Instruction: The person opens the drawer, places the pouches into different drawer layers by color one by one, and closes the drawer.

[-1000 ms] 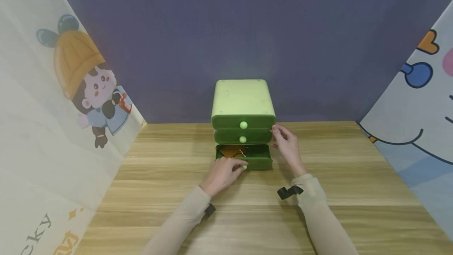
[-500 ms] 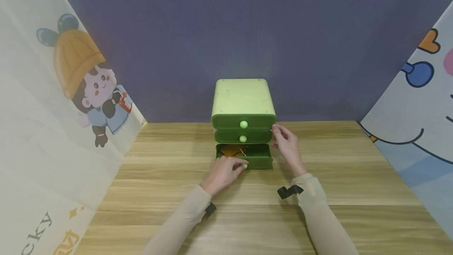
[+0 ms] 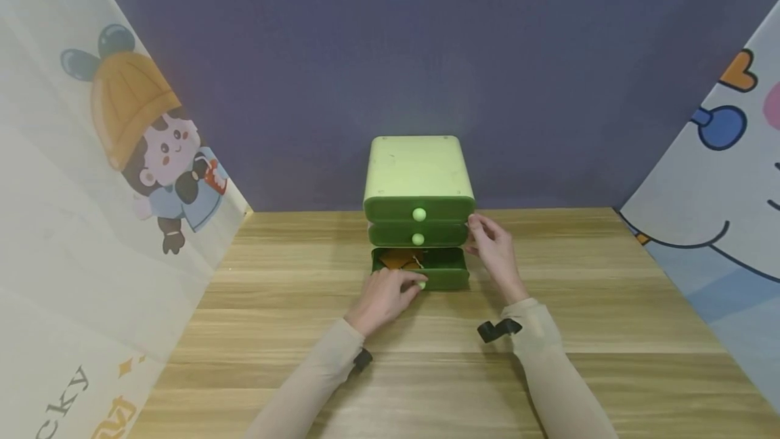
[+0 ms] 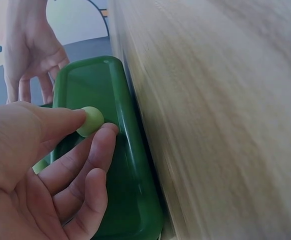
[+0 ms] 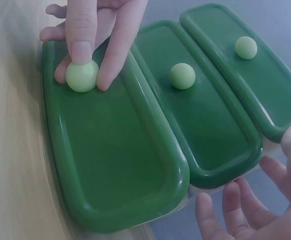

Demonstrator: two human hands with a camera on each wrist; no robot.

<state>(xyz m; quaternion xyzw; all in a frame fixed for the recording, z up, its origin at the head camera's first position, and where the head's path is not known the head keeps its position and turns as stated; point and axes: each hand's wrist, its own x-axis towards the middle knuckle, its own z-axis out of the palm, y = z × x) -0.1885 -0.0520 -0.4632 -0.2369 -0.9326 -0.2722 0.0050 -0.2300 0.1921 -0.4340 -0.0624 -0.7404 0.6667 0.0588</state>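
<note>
A small light-green cabinet with three dark-green drawers stands on the table against the back wall. Its bottom drawer is pulled partway out. My left hand pinches that drawer's round pale-green knob between thumb and fingers. Inside lies an orange-brown item with a thin cord, partly hidden by the drawer front. My right hand is at the cabinet's right side, fingertips at the edge of the upper drawers, fingers loosely bent. The middle drawer and top drawer are closed.
The wood-grain table spreads around the cabinet. A dark blue wall rises right behind it. White panels with cartoon prints flank the table, one left and one right.
The bottom drawer's front has shifted very slightly inward, the left hand still on its knob. The right hand stays in the same place.
</note>
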